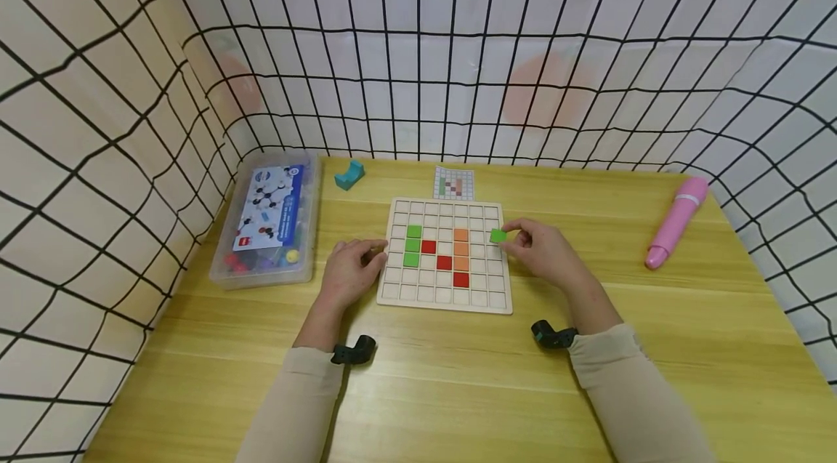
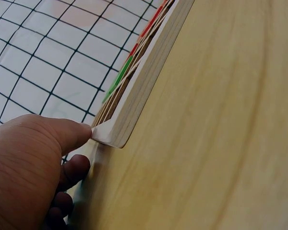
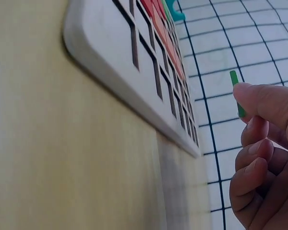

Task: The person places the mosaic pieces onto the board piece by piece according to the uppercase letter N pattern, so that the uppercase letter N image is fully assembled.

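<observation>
A square wooden grid board (image 1: 426, 296) lies on the table with green tiles (image 1: 411, 259), red tiles (image 1: 461, 280) and orange tiles (image 1: 461, 235) set in some of its cells. My right hand (image 1: 546, 252) pinches a single green tile (image 3: 240, 108) between thumb and index finger, raised over the board's right edge. Its other fingers curl loosely in the right wrist view. At the opposite side, my left hand (image 1: 349, 274) touches the board's left edge; the left wrist view has the thumb against that edge, with the other fingers bent beside it.
A small printed grid card (image 1: 453, 184) lies just behind the board. To the left are a clear plastic box (image 1: 261, 278) and a teal curved piece (image 1: 349, 174). A pink cylindrical object (image 1: 676, 223) lies far right. Black wire mesh (image 1: 418, 30) encloses the table's back and sides.
</observation>
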Available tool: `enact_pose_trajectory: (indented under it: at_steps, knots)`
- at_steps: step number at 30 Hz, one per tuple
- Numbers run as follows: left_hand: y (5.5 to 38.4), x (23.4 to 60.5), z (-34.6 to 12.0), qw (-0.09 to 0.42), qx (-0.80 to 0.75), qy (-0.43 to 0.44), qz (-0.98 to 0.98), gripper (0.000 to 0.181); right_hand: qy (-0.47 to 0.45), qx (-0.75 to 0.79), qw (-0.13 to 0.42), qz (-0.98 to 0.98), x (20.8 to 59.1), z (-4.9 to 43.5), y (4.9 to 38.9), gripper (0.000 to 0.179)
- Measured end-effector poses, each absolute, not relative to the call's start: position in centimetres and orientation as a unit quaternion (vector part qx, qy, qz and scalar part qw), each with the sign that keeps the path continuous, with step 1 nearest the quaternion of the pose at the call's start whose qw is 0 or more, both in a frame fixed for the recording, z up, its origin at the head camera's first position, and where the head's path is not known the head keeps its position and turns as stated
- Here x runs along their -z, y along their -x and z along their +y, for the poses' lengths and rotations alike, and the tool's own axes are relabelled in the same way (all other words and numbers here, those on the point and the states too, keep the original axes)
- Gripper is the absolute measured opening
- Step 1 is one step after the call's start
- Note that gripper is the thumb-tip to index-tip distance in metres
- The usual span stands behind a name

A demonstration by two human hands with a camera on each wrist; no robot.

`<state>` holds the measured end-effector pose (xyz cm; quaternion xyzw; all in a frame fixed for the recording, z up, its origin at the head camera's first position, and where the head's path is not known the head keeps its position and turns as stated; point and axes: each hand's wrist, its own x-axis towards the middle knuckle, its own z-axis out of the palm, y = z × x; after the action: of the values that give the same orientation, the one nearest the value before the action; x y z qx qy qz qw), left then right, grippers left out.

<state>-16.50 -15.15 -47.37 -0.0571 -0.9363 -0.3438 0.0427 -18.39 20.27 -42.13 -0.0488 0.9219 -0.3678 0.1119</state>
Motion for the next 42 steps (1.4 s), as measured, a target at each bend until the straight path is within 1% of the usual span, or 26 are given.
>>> enact_pose_trajectory:
  at_steps: [12,21,28,32,38,42]
  knots:
    - [16.4,47.3,-15.2,0.045,0.347,0.057,-0.935,0.032,0.086,0.371,0.127,0.916,42.1,16.9,16.8,0.029]
    - [16.4,47.3,-15.1,0.046,0.345,0.057,-0.936,0.032,0.136,0.373,0.123,0.910,42.7,15.0,16.3,0.028]
    - [16.4,47.4,-15.1,0.042,0.349,0.053,-0.935,0.032,0.167,0.373,0.126,0.904,42.7,13.2,15.7,0.022]
    - [16.4,47.3,-15.1,0.044,0.350,0.053,-0.934,0.032,0.171,0.362,0.126,0.908,42.8,11.9,15.5,0.022]
    - [16.4,47.3,-15.1,0.045,0.349,0.052,-0.934,0.031,0.175,0.347,0.142,0.911,43.3,10.0,15.3,0.023]
    - [16.4,47.3,-15.1,0.043,0.350,0.050,-0.934,0.031,0.187,0.327,0.137,0.916,43.7,8.9,15.3,0.023]
